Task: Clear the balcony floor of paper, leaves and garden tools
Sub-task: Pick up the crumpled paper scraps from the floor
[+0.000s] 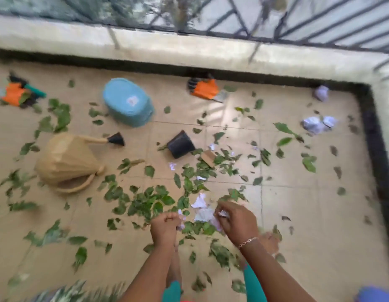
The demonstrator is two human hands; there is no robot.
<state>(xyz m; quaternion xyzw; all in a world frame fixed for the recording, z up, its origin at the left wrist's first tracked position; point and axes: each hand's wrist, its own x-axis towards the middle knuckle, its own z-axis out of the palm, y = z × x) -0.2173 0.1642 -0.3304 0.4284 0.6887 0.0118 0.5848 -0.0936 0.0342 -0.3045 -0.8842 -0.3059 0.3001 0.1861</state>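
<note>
The paper scraps (200, 202) lie on the balcony floor (298, 214) just in front of me, mixed into the thickest patch of leaves (145, 201). My right hand (237, 221) pinches one white scrap between thumb and curled fingers (224, 209). My left hand (165, 225) is curled into a fist, with a pale bit showing at its edge, so I judge it holds paper too.

I judge the job barely begun. Leaves are scattered over nearly the whole floor. Crumpled paper balls (317, 124) sit well apart from me by the right wall, with one more in the far corner (320, 92), and a piece of cardboard (208, 158) lies just beside a tipped black pot (181, 144). None of the garden things look gathered: a tan watering can (67, 160) lies on its side to my left, a blue tub (128, 102) sits upside down beyond it, and two orange tools (205, 89) (14, 94) lie near the far wall, too blurred to name closer.

I can read no writing anywhere. The tub's bottom carries a pale sticker (132, 100), but it is only a smear. Past the ledge (189, 53) runs a dark railing (319, 22).
</note>
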